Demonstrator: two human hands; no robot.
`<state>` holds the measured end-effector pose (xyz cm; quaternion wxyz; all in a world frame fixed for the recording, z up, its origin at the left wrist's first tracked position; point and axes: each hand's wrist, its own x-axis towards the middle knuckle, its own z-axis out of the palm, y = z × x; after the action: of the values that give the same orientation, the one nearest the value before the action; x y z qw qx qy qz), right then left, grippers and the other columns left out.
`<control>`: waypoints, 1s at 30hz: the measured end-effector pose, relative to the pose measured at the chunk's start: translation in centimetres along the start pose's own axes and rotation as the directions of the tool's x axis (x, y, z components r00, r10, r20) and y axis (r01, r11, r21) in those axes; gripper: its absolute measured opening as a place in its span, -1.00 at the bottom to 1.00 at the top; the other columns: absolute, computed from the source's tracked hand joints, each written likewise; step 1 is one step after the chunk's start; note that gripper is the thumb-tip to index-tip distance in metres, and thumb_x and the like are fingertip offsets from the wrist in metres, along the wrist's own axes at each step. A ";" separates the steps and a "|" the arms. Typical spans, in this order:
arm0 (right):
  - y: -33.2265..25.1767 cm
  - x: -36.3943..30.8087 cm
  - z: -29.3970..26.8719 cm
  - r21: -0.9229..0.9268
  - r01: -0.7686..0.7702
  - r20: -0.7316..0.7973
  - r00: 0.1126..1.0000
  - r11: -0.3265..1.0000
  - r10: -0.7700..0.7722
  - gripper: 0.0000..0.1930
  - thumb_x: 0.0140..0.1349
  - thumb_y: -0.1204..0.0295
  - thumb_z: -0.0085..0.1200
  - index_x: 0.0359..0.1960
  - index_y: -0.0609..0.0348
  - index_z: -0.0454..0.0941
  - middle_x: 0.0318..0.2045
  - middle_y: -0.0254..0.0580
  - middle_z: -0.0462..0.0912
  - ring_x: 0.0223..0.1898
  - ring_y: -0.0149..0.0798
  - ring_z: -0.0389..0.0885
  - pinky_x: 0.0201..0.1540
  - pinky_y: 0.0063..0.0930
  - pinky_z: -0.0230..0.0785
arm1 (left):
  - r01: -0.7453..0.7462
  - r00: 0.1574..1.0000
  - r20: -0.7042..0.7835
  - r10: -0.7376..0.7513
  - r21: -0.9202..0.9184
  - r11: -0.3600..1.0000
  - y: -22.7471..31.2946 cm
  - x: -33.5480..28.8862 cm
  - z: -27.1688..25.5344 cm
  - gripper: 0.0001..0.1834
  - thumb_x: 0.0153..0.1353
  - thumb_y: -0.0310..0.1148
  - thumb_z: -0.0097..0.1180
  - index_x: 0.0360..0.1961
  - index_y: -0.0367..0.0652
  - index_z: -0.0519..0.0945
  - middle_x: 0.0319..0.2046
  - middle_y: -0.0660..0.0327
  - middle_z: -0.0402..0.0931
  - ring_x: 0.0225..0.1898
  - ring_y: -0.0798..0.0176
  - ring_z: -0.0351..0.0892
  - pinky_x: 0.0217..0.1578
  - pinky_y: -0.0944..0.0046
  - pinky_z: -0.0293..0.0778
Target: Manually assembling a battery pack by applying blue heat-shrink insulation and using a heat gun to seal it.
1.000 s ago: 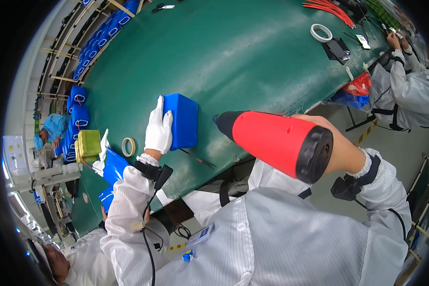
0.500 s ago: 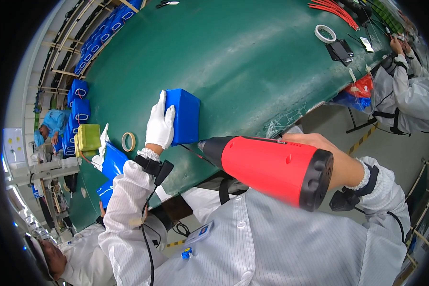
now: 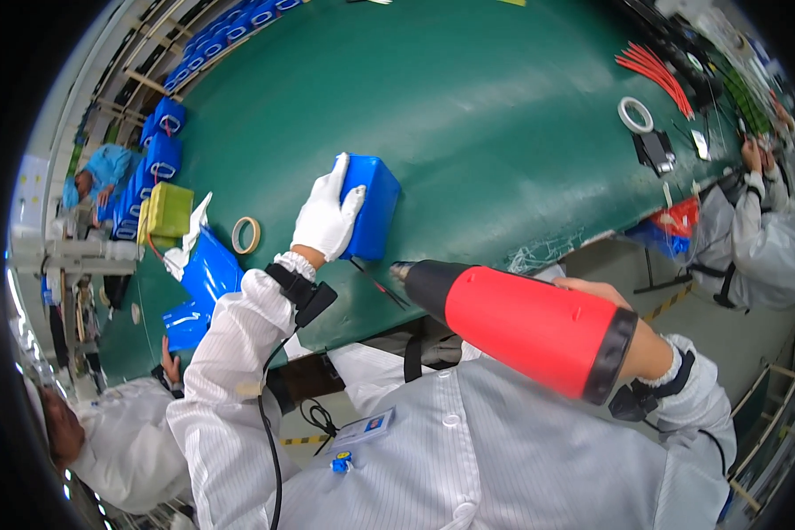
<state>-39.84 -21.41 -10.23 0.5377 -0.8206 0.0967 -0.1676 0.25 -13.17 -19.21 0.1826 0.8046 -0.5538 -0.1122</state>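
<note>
A blue-wrapped battery pack point(image 3: 372, 210) stands slightly tilted on the green table, dark and red wires coming out of its near end. My left hand point(image 3: 327, 215), in a white glove, grips its left side, with fingers reaching over the upper edge. In my right hand point(image 3: 596, 293) is a red and black heat gun point(image 3: 521, 320). Its nozzle points left, toward the pack's near end and the wires, a short way apart from them. The heat gun's body hides its handle and most of my right fingers.
A tape roll point(image 3: 246, 235), loose blue wrap point(image 3: 210, 274) and a yellow-green block point(image 3: 170, 210) lie to the left. More blue packs point(image 3: 163, 157) line the far left edge. White tape point(image 3: 635, 115) and red tubing point(image 3: 658, 75) lie far right. Co-workers sit on both sides.
The whole view has shifted. The heat gun's nozzle has moved down and away from the pack, so more of the wires shows. My left hand still holds the pack, now tilted more.
</note>
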 end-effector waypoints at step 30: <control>4.7 -2.9 -1.7 -0.507 -0.054 -0.072 0.997 0.860 0.020 -0.14 -0.06 0.29 0.46 0.31 0.24 0.33 0.28 0.09 0.40 0.25 0.08 0.42 0.29 -0.15 0.27 | 0.252 0.966 0.062 -0.249 -0.038 0.967 2.5 -0.2 -1.3 0.06 0.05 0.14 0.26 0.47 -0.20 0.14 0.18 -0.16 0.46 0.14 -0.20 0.55 0.16 0.00 0.47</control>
<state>-43.08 -23.76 -14.46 0.3019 -0.9256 0.1704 -0.1519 -1.43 -13.52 -16.98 0.1693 0.8603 -0.4499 -0.1697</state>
